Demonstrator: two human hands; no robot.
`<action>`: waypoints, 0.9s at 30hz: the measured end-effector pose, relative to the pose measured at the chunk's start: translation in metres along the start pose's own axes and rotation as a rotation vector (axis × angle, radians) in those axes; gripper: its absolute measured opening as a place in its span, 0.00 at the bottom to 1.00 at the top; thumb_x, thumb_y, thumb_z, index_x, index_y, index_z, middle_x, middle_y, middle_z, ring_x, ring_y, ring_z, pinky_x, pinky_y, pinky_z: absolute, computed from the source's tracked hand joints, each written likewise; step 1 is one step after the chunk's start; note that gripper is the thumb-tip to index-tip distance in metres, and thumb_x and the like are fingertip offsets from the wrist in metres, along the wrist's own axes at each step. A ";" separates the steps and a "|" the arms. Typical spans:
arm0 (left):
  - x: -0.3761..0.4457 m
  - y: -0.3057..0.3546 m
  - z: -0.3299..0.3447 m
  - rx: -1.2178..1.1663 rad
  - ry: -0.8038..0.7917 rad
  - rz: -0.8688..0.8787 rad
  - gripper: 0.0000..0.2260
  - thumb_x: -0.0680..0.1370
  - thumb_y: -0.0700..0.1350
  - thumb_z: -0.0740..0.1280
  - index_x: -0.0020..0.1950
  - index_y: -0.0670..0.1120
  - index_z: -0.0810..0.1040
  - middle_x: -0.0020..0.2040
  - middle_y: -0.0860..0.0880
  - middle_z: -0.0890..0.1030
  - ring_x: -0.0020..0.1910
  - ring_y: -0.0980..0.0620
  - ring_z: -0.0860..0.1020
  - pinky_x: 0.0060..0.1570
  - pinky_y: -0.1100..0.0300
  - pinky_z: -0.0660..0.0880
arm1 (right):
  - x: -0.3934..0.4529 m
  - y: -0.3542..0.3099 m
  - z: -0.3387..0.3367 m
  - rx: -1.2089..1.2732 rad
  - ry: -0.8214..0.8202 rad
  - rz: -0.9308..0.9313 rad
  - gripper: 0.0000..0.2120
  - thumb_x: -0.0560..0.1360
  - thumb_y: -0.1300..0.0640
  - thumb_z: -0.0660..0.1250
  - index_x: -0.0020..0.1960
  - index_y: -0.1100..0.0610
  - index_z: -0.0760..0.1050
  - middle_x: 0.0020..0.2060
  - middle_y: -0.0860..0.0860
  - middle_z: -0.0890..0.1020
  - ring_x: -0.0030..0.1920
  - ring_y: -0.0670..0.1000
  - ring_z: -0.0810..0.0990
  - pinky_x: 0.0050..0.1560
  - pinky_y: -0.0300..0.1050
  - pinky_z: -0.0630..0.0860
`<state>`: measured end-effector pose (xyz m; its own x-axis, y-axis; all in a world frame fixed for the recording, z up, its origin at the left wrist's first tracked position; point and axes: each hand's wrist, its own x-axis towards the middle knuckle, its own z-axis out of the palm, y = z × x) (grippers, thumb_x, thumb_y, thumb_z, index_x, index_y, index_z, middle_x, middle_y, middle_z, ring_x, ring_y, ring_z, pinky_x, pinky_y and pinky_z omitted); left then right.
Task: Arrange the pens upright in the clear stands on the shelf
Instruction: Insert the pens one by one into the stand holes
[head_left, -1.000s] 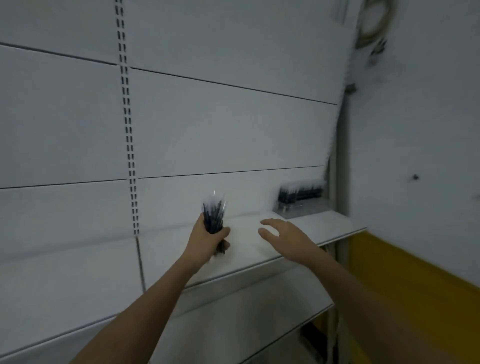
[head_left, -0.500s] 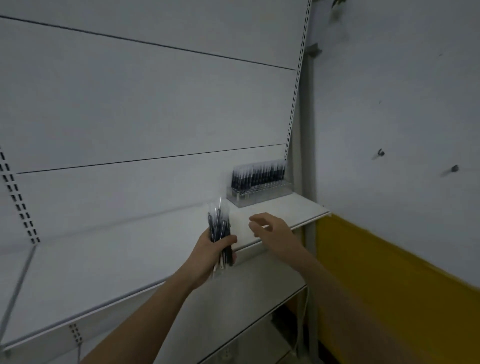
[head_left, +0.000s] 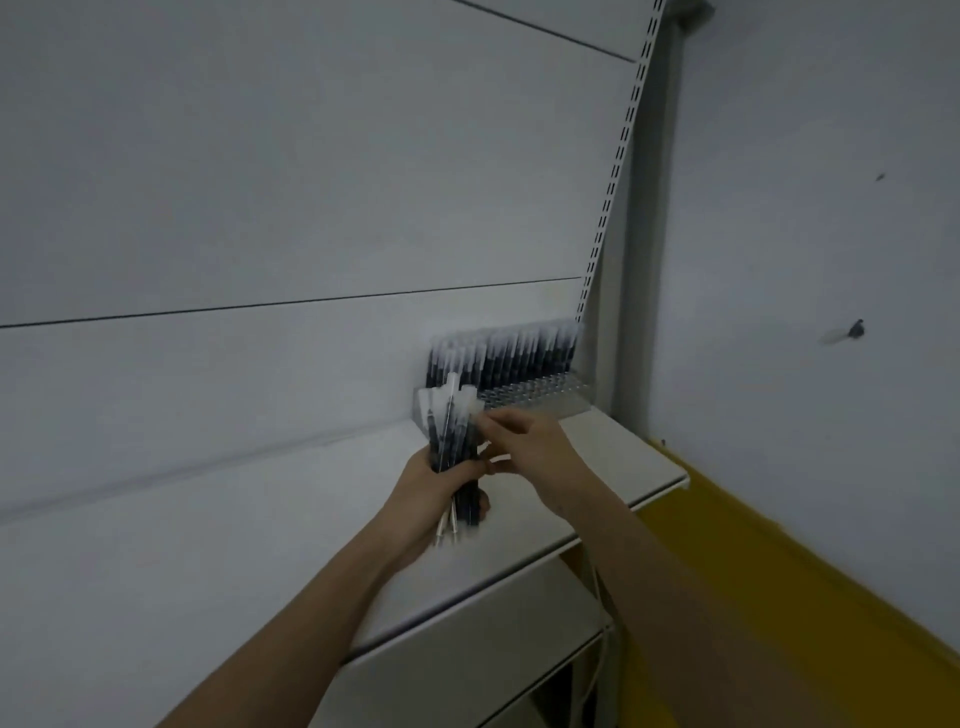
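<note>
1. Judging from the head view, the task looks partly done: the clear stand (head_left: 524, 397) at the far right end of the white shelf (head_left: 291, 499) already carries rows of pens (head_left: 506, 356) standing upright along its back, against the wall panel.

2. Its nearer rows of holes look bare, so I judge there is room left to fill. A whole bundle is not yet placed.

3. That bundle of pens (head_left: 451, 441) is gripped by the left hand (head_left: 434, 496), fingers curled round the middle of it. It is held above the shelf, just in front of the stand's left end, roughly upright.

4. The right hand (head_left: 527, 447) reaches in from the right, its fingertips pinched at a pale cap on the right side of the bundle's top. It seems to be drawing out a single pen, though blur keeps me from telling whether the pinch has truly closed on it.

5. The pens in the bundle have dark barrels and pale, translucent caps pointing up. A few pale, thin ends stick out below the left hand. Those in the stand look the same: dark bodies, whitish tops, packed close and even.

6. Only one stand shows here; whether others exist along the shelf cannot be told.
</note>
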<state>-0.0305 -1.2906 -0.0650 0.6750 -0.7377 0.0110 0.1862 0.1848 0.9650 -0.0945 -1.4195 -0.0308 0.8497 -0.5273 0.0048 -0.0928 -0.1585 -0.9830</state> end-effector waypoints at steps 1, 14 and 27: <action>0.008 -0.001 0.004 0.003 0.008 0.009 0.05 0.78 0.32 0.65 0.52 0.37 0.76 0.42 0.38 0.78 0.30 0.43 0.77 0.29 0.54 0.75 | 0.010 0.002 -0.007 0.007 -0.005 -0.004 0.08 0.81 0.58 0.66 0.52 0.62 0.81 0.41 0.54 0.83 0.39 0.53 0.81 0.44 0.47 0.82; 0.076 -0.032 0.072 0.115 0.357 0.043 0.07 0.76 0.29 0.64 0.52 0.36 0.78 0.46 0.39 0.83 0.32 0.39 0.81 0.33 0.51 0.79 | 0.104 0.057 -0.074 0.126 -0.142 -0.106 0.03 0.81 0.57 0.64 0.51 0.55 0.76 0.48 0.52 0.83 0.46 0.49 0.82 0.48 0.49 0.81; 0.087 -0.055 0.073 0.113 0.545 0.104 0.08 0.78 0.28 0.62 0.54 0.35 0.75 0.50 0.40 0.84 0.31 0.40 0.79 0.31 0.50 0.77 | 0.154 0.040 -0.097 0.353 -0.041 -0.233 0.04 0.79 0.61 0.69 0.51 0.62 0.78 0.41 0.53 0.81 0.38 0.45 0.81 0.39 0.39 0.79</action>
<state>-0.0338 -1.4126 -0.0982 0.9624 -0.2716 -0.0002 0.0413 0.1455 0.9885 -0.0182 -1.5881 -0.0512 0.8476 -0.4764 0.2337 0.2814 0.0302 -0.9591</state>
